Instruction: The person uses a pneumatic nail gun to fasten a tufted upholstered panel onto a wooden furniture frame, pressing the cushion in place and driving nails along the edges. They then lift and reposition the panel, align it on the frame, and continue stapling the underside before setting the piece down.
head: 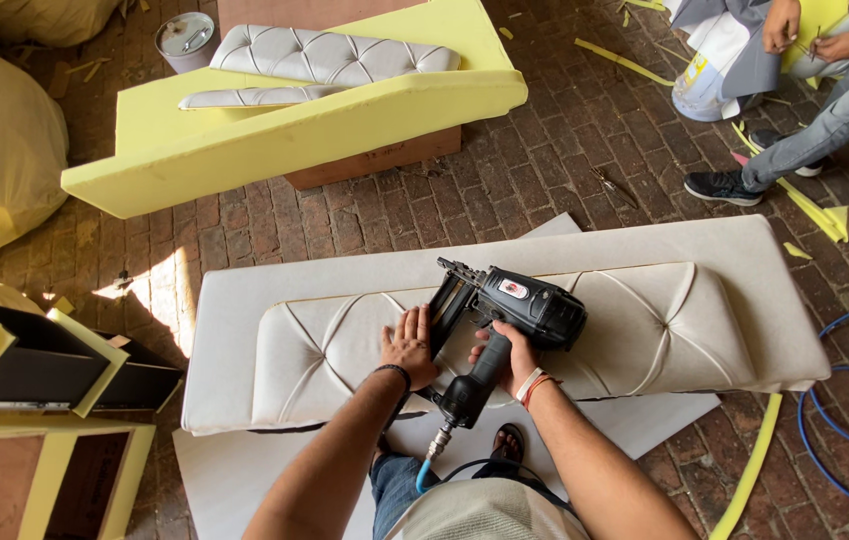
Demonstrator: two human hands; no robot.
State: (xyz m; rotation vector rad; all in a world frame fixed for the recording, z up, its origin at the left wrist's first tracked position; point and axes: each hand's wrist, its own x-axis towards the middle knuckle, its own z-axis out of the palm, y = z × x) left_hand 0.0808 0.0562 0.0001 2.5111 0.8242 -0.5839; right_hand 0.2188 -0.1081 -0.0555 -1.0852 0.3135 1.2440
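- Two hands work on one tufted cream cushion panel (634, 320), which lies across a wider pale fabric sheet (274, 290) on the brick floor (544, 170).
- Right hand (509, 358) is wrapped tight around the grip of a black pneumatic staple gun (504, 320), its nose set down on the panel's top.
- Left hand (407, 345) lies flat and open, fingers spread, pressing the panel just beside the gun's nose and holding nothing.
- Blue air hose (844, 440) loops on the floor at the right.
- Yellow foam slab (244, 140) carrying a grey tufted cushion (334, 55) lies well beyond the panel.
- Another person's legs and dark shoe (719, 186) sit at the upper right, apart from the work.
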